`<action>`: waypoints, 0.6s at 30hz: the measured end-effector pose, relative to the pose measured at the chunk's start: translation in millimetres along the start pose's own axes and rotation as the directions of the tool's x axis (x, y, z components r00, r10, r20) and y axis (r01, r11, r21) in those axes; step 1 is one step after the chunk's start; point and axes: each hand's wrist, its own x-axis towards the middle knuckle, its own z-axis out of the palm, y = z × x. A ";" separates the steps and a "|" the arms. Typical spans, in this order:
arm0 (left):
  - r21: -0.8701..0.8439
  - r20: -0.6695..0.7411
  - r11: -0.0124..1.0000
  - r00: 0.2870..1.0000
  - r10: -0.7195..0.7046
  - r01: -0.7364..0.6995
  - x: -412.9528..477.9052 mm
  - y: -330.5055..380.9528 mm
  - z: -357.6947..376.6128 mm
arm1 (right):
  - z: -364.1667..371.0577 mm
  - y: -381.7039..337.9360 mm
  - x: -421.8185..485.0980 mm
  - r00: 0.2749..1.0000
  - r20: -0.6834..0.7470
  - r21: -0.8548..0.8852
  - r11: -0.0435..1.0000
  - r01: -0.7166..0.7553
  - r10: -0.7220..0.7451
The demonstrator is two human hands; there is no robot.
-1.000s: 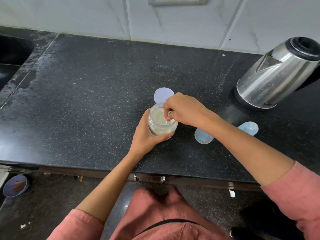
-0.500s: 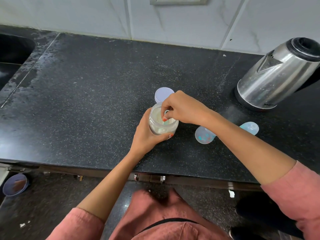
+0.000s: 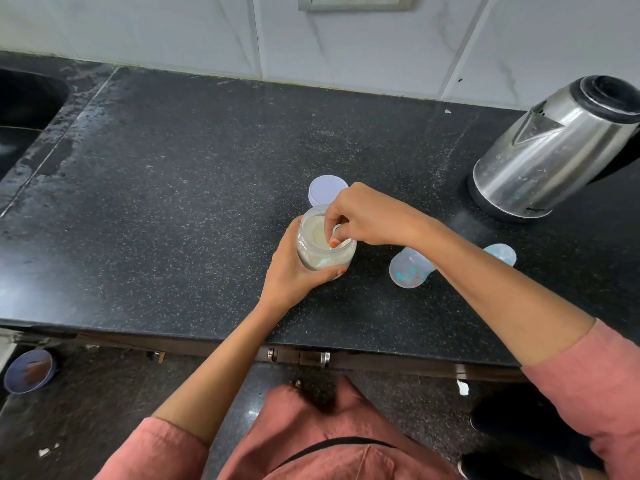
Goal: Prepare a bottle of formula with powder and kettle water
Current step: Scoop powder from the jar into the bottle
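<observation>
Formula powder jar sits open on the black counter, near the front edge, mid-frame; left hand wrapped around its side, gripping it; right hand over the mouth, fingertips pinched on a pale blue scoop dipped into the powder; lilac lid lies flat just behind the jar; baby bottle stands to the right of the jar, partly hidden by the right forearm; its clear cap lies further right; steel kettle at the back right, well apart from the jar.
</observation>
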 end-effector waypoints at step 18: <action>0.026 -0.002 1.000 1.000 0.006 -0.006 -0.2 0.1 -0.2 | 1.9 4.7 1.7 0.982 -0.094 0.260 0.957 -0.132 0.161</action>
